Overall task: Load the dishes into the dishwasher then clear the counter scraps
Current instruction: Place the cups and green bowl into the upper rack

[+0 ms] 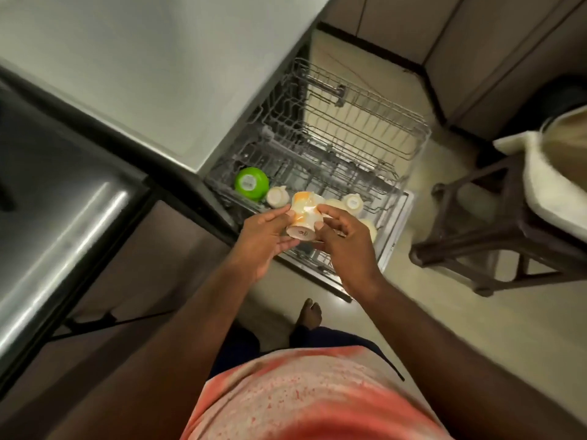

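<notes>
Counting dishes in the lower rack (333, 173): one green bowl (251, 183), upturned, at the far left; four cream cups (352, 203) by my count, two partly hidden, one just right of the bowl and the rest toward the right side. One upper rack (365, 122) stands pulled out beyond.

One orange-and-white cup (303, 219) is held over the lower rack by two hands.
- Left hand (265, 241): fingers lightly curved along the cup's side, thumb by its base, gripping.
- Right hand (343, 249): forefinger and thumb pinch the opposite side, other fingers loosely curled.

Cup is glossy and tipped, and its base, which bears a dark mark, faces the camera.
</notes>
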